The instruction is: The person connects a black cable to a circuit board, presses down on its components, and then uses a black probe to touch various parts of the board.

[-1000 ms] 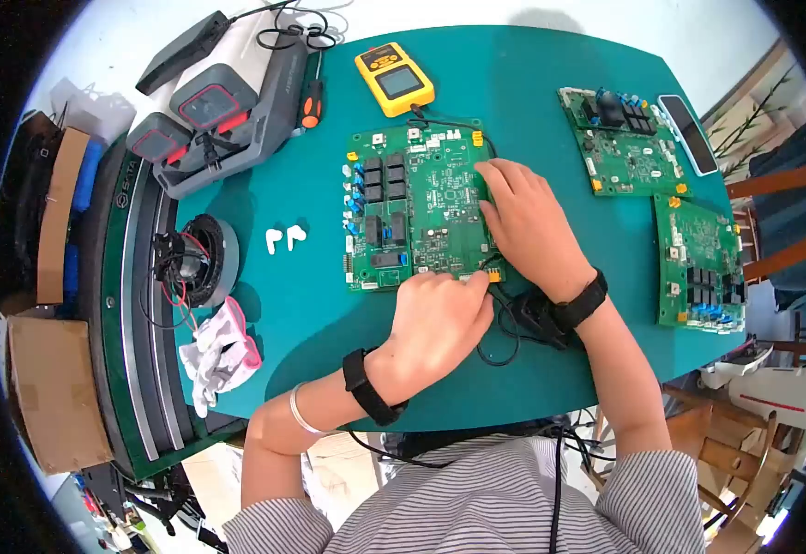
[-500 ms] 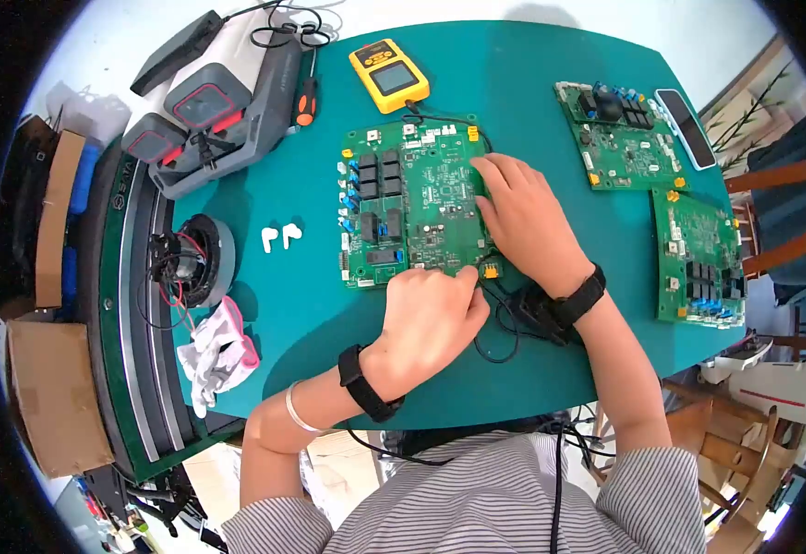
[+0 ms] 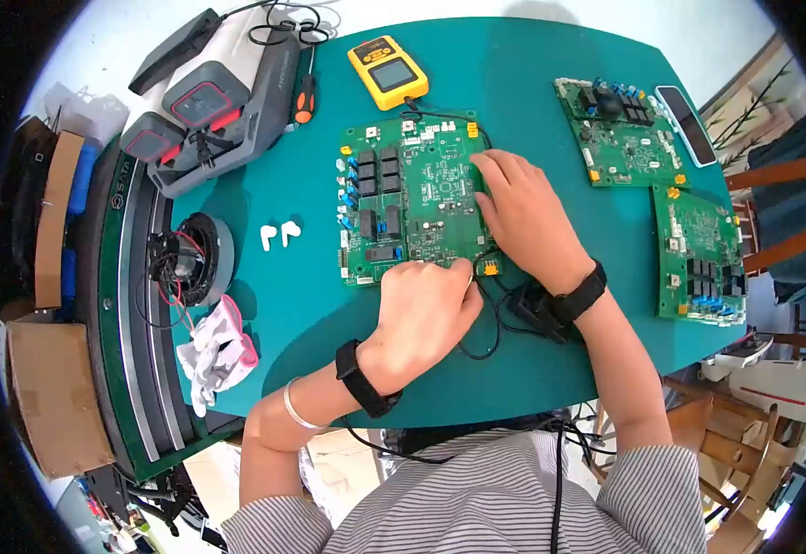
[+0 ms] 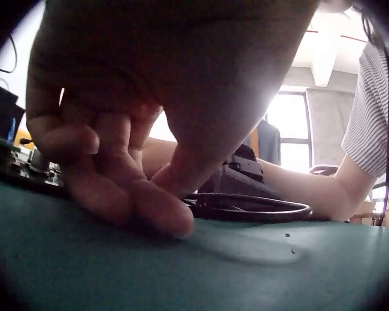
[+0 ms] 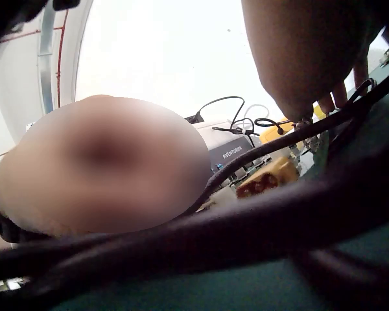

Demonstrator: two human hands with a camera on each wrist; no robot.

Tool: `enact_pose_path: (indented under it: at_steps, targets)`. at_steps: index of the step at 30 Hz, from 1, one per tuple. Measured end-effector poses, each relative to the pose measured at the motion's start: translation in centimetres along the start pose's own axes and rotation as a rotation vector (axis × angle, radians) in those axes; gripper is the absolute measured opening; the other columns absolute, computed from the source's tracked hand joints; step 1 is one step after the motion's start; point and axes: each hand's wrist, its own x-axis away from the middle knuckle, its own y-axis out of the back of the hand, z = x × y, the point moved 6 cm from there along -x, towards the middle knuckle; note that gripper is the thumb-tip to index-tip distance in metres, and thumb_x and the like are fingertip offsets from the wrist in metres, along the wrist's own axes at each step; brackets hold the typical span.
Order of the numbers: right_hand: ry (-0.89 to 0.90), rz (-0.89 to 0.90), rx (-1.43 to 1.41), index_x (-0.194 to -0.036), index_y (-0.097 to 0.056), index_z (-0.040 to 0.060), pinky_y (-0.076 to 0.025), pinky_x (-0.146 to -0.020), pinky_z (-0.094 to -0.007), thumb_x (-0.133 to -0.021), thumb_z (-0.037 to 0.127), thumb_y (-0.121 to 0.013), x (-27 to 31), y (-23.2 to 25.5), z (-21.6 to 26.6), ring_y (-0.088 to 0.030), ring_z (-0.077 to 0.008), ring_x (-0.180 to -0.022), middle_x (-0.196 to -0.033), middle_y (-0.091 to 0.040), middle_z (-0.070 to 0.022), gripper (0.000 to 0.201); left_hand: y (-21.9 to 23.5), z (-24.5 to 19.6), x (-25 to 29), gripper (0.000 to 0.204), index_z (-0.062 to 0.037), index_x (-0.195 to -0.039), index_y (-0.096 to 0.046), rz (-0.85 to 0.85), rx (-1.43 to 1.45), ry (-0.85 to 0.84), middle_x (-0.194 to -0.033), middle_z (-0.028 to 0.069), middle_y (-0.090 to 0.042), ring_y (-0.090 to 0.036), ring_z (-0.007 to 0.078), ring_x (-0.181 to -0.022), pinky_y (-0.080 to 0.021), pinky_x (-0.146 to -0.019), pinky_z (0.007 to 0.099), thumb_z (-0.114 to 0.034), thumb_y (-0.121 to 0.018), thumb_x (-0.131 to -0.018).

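Note:
A green circuit board (image 3: 440,198) with black relays lies flat on the table. At its near edge, my left hand (image 3: 426,309) has its fingers curled, with thumb and index pinching the end of a black cable (image 3: 493,343); the plug is hidden. In the left wrist view, the cable (image 4: 253,210) loops out from behind those fingertips. My right hand (image 3: 532,217) rests along the board's right edge, fingers extended over it. A yellow connector (image 3: 489,269) sits at the near right corner, between the two hands; it appears large in the right wrist view.
Behind the board lies a yellow handheld tester (image 3: 389,72) with a black lead. Two more circuit boards (image 3: 638,152) and a phone (image 3: 686,125) are at right. On the left are white earbuds (image 3: 280,234), a glove (image 3: 218,355), a screwdriver (image 3: 305,100) and a cable coil (image 3: 202,258).
My left hand has shifted slightly left along the near edge, and the cable loop beside it has changed shape. My right hand stays at the board's right edge.

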Motion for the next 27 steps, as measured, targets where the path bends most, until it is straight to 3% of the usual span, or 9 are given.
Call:
enact_pose_path:
  at_steps: [27]
  targets:
    - [0.021,-0.007,0.022,-0.122,-0.053,0.0002,-0.046,-0.098,-0.0414,-0.089,0.012,-0.061,-0.03,0.07,0.13,-0.056,-0.0299,-0.115,-0.117,-0.057,-0.014,0.036,0.04,0.23,-0.08,0.018,-0.0049,-0.064,-0.058,0.016,0.016,0.012,-0.056,0.0165,-0.059,-0.061,0.0363,-0.053,-0.051,-0.055,0.0453,-0.014,-0.065,-0.079]
